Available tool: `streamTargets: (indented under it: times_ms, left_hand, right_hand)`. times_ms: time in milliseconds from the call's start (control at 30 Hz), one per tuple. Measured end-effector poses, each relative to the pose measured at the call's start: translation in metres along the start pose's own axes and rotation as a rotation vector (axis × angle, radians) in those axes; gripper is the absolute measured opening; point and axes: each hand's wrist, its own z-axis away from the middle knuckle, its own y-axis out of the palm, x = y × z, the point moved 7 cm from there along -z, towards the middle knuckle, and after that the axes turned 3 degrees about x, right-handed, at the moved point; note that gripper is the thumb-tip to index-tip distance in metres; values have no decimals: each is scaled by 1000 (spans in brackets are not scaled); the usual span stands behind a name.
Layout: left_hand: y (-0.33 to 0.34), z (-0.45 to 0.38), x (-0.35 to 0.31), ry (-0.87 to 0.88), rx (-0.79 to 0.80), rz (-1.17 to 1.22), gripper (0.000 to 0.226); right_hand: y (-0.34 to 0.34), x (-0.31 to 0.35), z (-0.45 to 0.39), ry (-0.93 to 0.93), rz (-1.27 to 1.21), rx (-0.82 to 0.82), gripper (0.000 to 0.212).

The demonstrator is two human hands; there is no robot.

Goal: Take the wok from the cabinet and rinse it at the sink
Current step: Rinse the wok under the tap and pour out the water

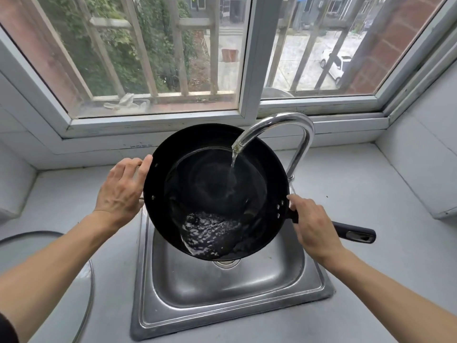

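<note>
both hands grasp the wok [215,191] over the sink [230,288]: left hand [121,189] at its rim, right hand [312,227] on its handle. best tilt it slowly under the tap [279,127] and swirl.

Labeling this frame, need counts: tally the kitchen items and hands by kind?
Wok: 1
Faucet: 1
Sink: 1
Hands: 2, left hand on the wok's rim, right hand gripping its handle
Total: 5
</note>
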Motion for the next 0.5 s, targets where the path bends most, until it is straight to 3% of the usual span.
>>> streamTargets:
  times_ms: [500]
  left_hand:
    - [-28, 45, 31, -86, 88, -91, 117]
  right_hand:
    - [34, 19, -27, -65, -148, -30, 71]
